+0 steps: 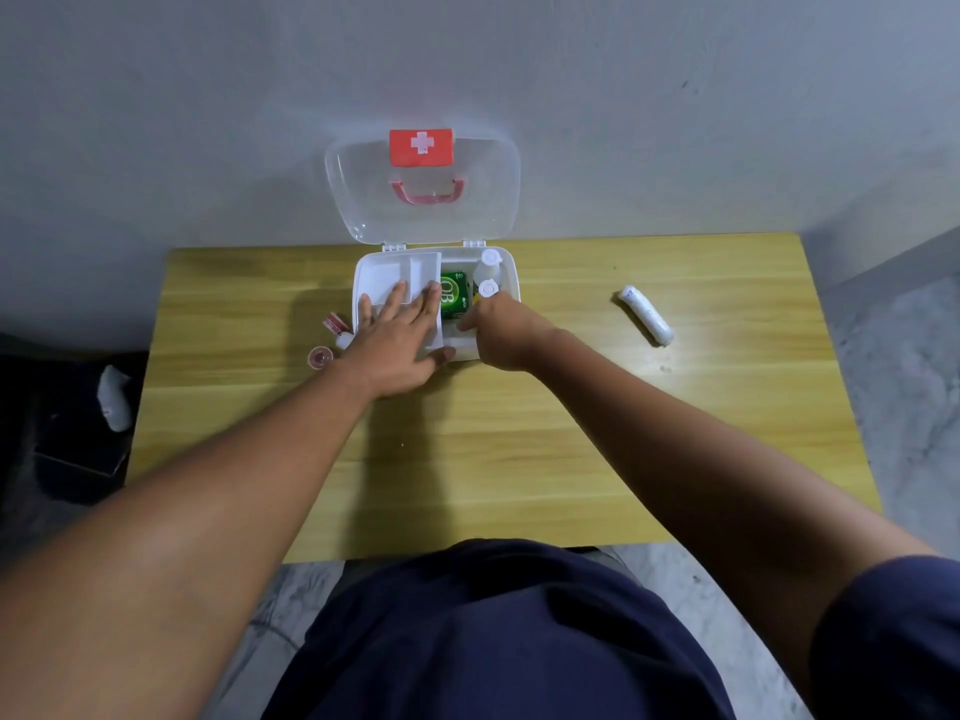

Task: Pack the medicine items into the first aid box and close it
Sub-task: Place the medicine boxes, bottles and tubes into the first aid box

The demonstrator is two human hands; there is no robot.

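The white first aid box point(511, 275) stands at the table's far edge, its clear lid point(363, 200) raised against the wall. A white divided tray point(387, 275) covers the box's left half. A green packet point(453, 298) and two white-capped bottles point(489, 275) sit in the right half. My left hand point(397, 337) lies flat on the tray, fingers spread. My right hand point(501, 335) reaches into the box's right front part with fingers curled; what they touch is hidden. A white bandage roll point(648, 314) lies on the table to the right.
Left of the box lie a small red-and-white tube point(332, 323), a small white bottle point(344, 341) and a round reddish tape roll point(318, 357). The wooden table point(519, 449) meets a grey wall. A dark bin point(78, 428) with white cloth stands at the left.
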